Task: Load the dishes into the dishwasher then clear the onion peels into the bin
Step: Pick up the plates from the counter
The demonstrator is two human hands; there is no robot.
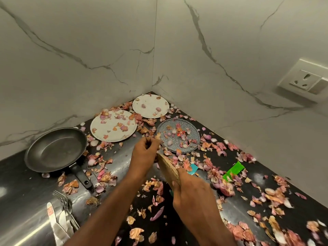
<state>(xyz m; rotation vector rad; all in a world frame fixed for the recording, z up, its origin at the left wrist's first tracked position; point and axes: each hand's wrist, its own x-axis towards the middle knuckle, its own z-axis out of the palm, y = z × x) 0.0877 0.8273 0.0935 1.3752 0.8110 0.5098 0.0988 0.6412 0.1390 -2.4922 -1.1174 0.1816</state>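
Observation:
My right hand [192, 194] grips a tan speckled plate [168, 168], held tilted on its edge above the black counter [26, 178]. Just left of the plate's top edge, my left hand [144, 151] has its fingers curled, with a bit of onion peel [157, 136] at the fingertips. Two white plates [113, 126] [150, 105] and a grey glittery plate [178, 135] lie flat in the corner, all strewn with peels. A black frying pan [55, 148] sits at the left. Forks and knives [62, 215] lie at the lower left. Pink and orange onion peels [276, 194] cover the counter.
Marble walls meet in a corner right behind the plates. A wall socket [305, 80] is on the right wall. A green plastic item [234, 170] and a teal one [193, 169] lie among the peels to the right of the held plate.

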